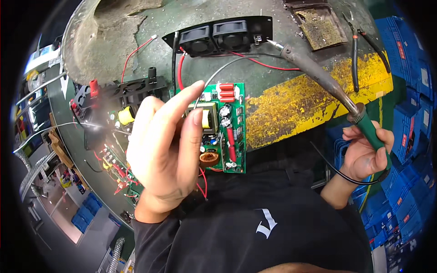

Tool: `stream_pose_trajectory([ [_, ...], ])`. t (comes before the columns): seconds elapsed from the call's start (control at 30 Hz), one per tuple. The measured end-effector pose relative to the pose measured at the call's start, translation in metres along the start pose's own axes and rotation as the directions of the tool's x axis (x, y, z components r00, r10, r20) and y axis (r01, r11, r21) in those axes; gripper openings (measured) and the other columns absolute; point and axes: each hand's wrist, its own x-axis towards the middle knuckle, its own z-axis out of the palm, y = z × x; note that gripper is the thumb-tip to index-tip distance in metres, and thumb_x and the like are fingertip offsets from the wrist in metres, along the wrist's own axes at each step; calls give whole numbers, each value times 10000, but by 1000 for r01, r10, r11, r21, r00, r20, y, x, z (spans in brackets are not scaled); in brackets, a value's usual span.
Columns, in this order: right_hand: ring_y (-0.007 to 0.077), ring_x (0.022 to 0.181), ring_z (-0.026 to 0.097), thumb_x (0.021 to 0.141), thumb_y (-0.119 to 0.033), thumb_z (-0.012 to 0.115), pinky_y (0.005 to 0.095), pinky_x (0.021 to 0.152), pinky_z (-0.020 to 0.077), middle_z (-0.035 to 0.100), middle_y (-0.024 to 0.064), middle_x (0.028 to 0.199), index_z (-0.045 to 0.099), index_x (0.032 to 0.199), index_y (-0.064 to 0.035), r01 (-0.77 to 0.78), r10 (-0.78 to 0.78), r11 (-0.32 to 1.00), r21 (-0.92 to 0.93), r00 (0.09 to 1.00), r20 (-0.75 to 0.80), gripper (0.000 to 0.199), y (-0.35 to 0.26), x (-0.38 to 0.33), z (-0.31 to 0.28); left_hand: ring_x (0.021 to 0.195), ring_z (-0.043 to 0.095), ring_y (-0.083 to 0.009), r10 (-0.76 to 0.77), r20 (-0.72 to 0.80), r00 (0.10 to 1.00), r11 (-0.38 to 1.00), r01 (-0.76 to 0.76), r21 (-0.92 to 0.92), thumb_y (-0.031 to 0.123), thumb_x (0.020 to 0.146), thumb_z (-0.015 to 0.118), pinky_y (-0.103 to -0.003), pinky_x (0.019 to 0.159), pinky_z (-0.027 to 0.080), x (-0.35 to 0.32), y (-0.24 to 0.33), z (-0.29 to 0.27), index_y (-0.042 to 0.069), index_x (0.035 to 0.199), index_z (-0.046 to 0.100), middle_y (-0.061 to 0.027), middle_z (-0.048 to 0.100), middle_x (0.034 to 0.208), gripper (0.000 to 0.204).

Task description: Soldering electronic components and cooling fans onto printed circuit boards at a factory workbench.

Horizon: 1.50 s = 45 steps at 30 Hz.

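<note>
My right hand [366, 157] is wrapped round the green handle of a soldering iron [318, 75]. The iron slants up to the left, its tip close to a small metal part [258, 39] at the right end of a black panel [265, 27]. Two black fans [231, 36] are mounted on that panel. Between thumb and forefinger, my left hand [157, 150] pinches a thin grey solder wire [223, 67], which arcs up and right toward the iron. Partly hidden behind this hand lies a green circuit board [241, 125] with red capacitors, a yellow-wound transformer and a copper coil.
Orange-handled pliers [355, 59] and a crusty tray [321, 27] lie at the far right. The table has a worn yellow edge [291, 107]. Another fan panel [136, 88] and wired parts are at the left. Blue boxes [409, 132] are stacked beyond the right edge.
</note>
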Motion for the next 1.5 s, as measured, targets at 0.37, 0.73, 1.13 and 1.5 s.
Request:
stream_pose_trajectory([
  [0.37,369,707,690,946,-406,530,399,547,579,652,290,962,559,1211,-52,-57,57,998,16,998,9,443,12,10,3,579,427,-152,11,15,1000,1000,-11,3,-69,765,761,-276,522,350,8,-6,22,-19,1154,711,-37,476,669,395],
  [0.73,360,730,686,934,-411,546,384,572,576,653,282,1000,583,1204,-57,-74,72,996,46,997,29,446,9,8,-2,573,467,-160,31,-50,998,998,-28,63,-116,730,763,-285,518,409,7,4,39,-61,1118,698,-64,510,692,396],
  [1.13,373,744,696,933,-397,541,409,585,594,657,273,1007,580,1204,-44,-74,74,995,61,997,14,447,9,10,-2,525,406,-72,-10,55,998,996,5,89,-68,823,692,-223,486,332,16,15,24,9,1063,711,1,504,684,252],
  [1.5,368,754,699,933,-377,527,414,604,589,659,270,990,563,1184,-45,-86,84,996,36,995,51,417,7,15,-1,629,423,-58,-425,308,851,760,520,-389,73,953,638,-239,585,373,18,8,22,2,871,611,-20,476,676,112],
])
